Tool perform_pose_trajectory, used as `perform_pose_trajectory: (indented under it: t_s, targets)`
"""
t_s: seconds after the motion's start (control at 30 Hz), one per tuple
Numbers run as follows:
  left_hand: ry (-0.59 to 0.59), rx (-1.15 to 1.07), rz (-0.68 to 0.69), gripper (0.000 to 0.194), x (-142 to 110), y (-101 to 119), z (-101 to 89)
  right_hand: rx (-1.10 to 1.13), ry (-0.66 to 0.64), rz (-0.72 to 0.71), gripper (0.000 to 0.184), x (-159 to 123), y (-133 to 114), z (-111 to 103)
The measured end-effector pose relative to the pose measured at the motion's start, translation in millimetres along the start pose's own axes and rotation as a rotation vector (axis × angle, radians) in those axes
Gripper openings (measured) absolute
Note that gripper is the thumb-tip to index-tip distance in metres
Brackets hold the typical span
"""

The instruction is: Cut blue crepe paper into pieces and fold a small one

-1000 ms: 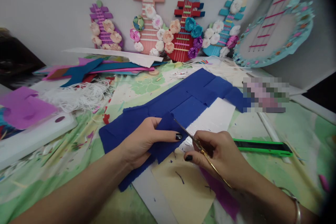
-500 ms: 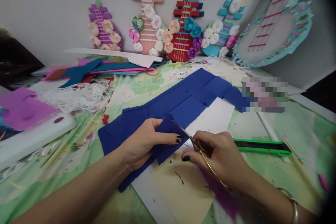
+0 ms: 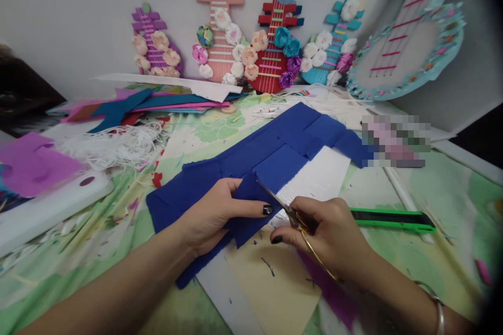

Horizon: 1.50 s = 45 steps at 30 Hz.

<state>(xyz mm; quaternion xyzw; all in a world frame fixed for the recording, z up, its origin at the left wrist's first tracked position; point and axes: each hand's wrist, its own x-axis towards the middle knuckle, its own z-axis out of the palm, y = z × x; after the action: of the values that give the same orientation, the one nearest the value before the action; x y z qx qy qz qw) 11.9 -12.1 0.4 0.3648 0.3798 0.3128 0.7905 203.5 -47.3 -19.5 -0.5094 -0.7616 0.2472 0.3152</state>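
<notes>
Left of the green-edged tool point(image 3: 393, 219), left hand point(image 3: 212, 210) pinches blue sheet point(image 3: 249, 192); right hand point(image 3: 332, 235), fingers half-curled, grips gold-handled scissors point(image 3: 291, 214).

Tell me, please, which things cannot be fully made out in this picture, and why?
All in the head view:
Left hand: partly hidden by the blue sheet it holds.
Scissors: partly hidden by the right hand.
Pixelated object: unrecognisable under the mosaic.
Largest guitar-shaped decoration: cut off by the top edge.
</notes>
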Motion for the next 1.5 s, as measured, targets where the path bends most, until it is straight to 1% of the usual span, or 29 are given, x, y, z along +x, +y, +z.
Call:
perform_pose_trajectory:
  t_s: [0.13, 0.33, 0.47, 0.53, 0.63, 0.77, 0.97, 1.23, 1.4, 1.5]
  targets:
    - [-0.003, -0.017, 0.002, 0.019, -0.4, -0.1, -0.2, -0.006, 0.004, 0.005, 0.049, 0.2, 0.5, -0.2]
    - [-0.058, -0.098, 0.046, 0.019, -0.3, -0.1, 0.0, -0.016, 0.029, -0.01, 0.05, 1.2, -0.5, -0.7]
    - [-0.081, -0.141, 0.106, 0.019, -0.2, 0.6, 0.8, -0.018, 0.049, -0.019, 0.048, 1.4, -0.3, 0.0]
    - [-0.087, -0.167, 0.133, 0.015, -0.1, 0.8, 1.2, -0.018, 0.066, -0.024, 0.048, 1.1, 0.2, 0.4]
    - [-0.06, -0.208, 0.165, 0.009, 0.5, 1.0, 1.5, -0.019, 0.087, -0.025, 0.049, 0.6, 0.5, 1.0]
    - [-0.021, -0.214, 0.203, 0.01, 1.6, 1.1, 0.4, -0.025, 0.104, -0.035, 0.049, 0.7, -0.3, 1.6]
    - [0.049, -0.166, 0.211, 0.011, 2.3, 0.2, -2.2, -0.027, 0.1, -0.031, 0.047, 1.0, -0.2, 0.7]
    - [0.092, -0.149, 0.205, 0.019, 2.7, -0.6, -1.9, -0.037, 0.116, -0.045, 0.049, 0.6, 0.8, 2.4]
    - [0.102, -0.136, 0.211, 0.017, 3.0, -1.0, -3.0, -0.033, 0.13, -0.048, 0.048, 1.2, 2.3, 3.0]
    - [0.105, -0.136, 0.204, 0.015, 2.8, -0.8, -3.2, -0.03, 0.136, -0.054, 0.051, 1.5, 3.7, 2.8]
